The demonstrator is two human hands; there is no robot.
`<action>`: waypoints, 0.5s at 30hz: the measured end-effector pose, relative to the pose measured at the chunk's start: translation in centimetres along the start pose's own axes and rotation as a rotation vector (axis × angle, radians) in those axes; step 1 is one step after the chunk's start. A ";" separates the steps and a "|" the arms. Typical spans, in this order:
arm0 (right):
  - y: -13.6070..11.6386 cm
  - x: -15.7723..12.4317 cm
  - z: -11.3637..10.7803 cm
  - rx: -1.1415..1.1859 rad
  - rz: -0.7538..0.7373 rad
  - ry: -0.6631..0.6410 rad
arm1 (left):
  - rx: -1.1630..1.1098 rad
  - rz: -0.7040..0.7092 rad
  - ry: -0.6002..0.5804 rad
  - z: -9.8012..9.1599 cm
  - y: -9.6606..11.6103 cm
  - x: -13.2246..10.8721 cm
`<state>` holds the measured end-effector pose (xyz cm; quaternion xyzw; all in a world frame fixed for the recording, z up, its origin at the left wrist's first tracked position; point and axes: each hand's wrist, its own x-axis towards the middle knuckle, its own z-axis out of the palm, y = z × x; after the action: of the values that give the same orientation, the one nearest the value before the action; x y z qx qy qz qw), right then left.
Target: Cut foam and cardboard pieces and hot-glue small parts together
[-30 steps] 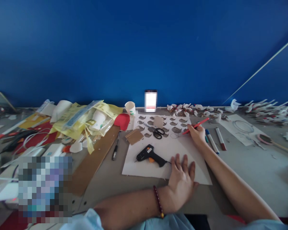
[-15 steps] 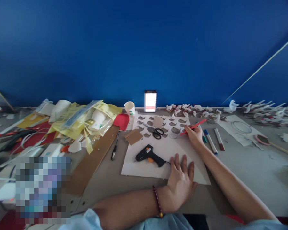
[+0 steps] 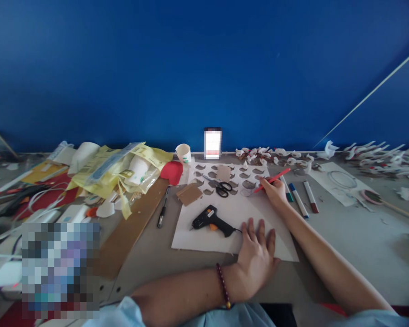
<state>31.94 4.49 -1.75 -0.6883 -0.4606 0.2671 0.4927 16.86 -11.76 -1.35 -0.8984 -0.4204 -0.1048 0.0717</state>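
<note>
My left hand (image 3: pixel 258 256) lies flat with spread fingers on the lower right of a white sheet (image 3: pixel 197 234), pressing on it. A red pen (image 3: pixel 274 178) is gripped in my right hand (image 3: pixel 275 194), its tip at the sheet near a faint drawn outline (image 3: pixel 247 192). Rows of curved cut-out holes run across the sheet's upper part. Resting on the sheet are a black glue gun (image 3: pixel 213 221), black-handled scissors (image 3: pixel 222 187), and a brown cardboard piece (image 3: pixel 190 195). The glue gun's cord passes toward my left fingertips.
Several markers (image 3: pixel 298 200) lie right of my right hand. A black pen (image 3: pixel 162 211) is left of the sheet, beside a cardboard strip (image 3: pixel 126 245) and yellow plastic packaging (image 3: pixel 105 170). A phone (image 3: pixel 213 144) leans on the blue wall; small white-and-red pieces (image 3: pixel 264 154) line the back.
The red pen and my right hand have shifted very slightly left. My left hand stays in place on the sheet.
</note>
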 end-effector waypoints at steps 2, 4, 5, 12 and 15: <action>-0.3 -0.1 0.0 -0.006 -0.008 -0.002 | 0.000 -0.001 -0.004 0.0 0.0 0.0; -0.6 -0.3 0.0 -0.016 -0.015 -0.006 | -0.001 -0.006 -0.005 0.0 0.0 0.0; -0.7 -0.4 0.0 -0.024 -0.017 -0.006 | -0.002 -0.007 -0.003 0.1 0.0 0.1; -0.9 -0.4 0.0 -0.103 -0.037 -0.001 | 0.007 -0.005 -0.002 0.1 0.1 0.1; -0.8 -0.2 0.0 -0.113 -0.042 0.006 | 0.011 -0.009 -0.009 0.0 0.1 0.1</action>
<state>31.51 4.37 -1.01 -0.7061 -0.4878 0.2284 0.4597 16.97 -11.74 -1.34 -0.8966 -0.4253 -0.0986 0.0742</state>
